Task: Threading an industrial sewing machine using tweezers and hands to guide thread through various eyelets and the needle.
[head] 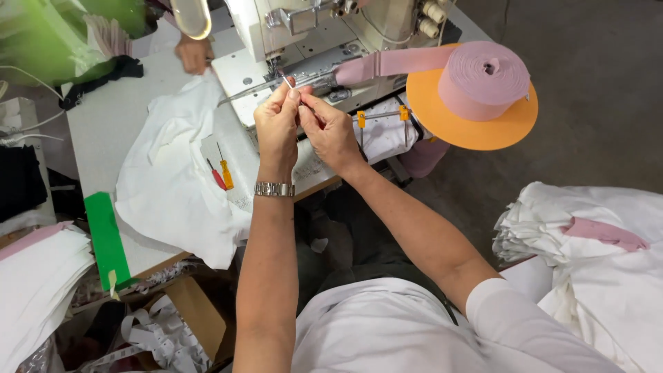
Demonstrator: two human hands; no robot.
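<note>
My left hand [276,121] and my right hand [330,131] are raised together in front of the white sewing machine [311,27]. The left fingers pinch a thin metal tool, probably tweezers [285,80], near the needle area. My right fingertips are pinched close beside the left thumb; what they hold is too small to see. A pink tape strip [387,63] runs from the pink roll [483,79] on an orange disc [476,128] into the machine. A metal watch [274,189] is on my left wrist.
White fabric [176,186] lies on the table left of my hands, with a red screwdriver [215,174] and a yellow screwdriver [225,169] on it. A green strip [105,238] lies at the table edge. Another person's hand [193,54] is at the back. White garment stacks [587,242] sit right.
</note>
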